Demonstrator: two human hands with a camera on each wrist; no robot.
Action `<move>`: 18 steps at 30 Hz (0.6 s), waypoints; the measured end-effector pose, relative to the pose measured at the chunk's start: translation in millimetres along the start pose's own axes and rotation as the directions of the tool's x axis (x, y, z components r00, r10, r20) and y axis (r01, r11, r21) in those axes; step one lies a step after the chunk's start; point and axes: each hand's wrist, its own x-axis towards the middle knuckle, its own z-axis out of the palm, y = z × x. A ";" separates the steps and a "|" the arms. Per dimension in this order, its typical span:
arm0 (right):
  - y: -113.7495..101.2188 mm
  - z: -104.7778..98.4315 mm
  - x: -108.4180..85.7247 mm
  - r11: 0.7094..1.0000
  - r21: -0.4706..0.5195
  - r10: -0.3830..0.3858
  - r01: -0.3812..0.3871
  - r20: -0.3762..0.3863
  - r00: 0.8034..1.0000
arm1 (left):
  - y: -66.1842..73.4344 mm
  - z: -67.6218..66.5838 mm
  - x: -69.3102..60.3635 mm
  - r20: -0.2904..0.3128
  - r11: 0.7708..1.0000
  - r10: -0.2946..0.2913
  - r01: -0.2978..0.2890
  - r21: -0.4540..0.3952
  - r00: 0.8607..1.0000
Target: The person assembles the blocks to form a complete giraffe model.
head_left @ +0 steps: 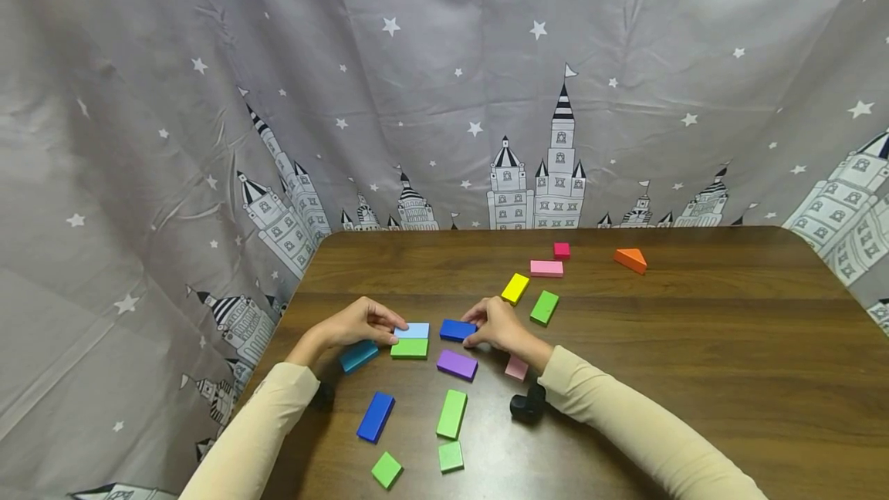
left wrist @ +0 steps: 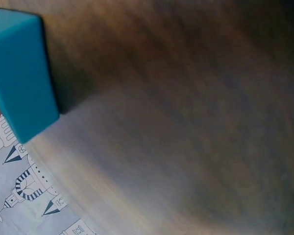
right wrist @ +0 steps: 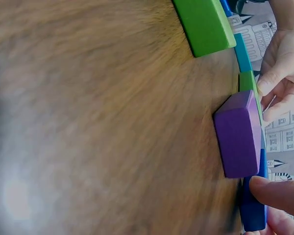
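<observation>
So the left hand (head_left: 363, 323) has its fingers pinching the left end of a light blue block (head_left: 415, 329), which sits right against the far side of a green block (head_left: 410, 349) on the bench (head_left: 708, 353). The right hand (head_left: 501, 326) is grasping a dark blue block (head_left: 456, 330) by its right end, fingers on its near and far sides. That one's just right of the light blue block, small gap between. Purple block (head_left: 457, 365) lies nearer, teal block (head_left: 359, 356) just under the left wrist side.
</observation>
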 end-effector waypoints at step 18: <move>-6.8 12.3 6.1 0.999 0.032 -0.013 0.013 0.008 1.000 | -0.9 0.4 -1.4 0.005 0.998 0.055 -0.055 -0.009 0.998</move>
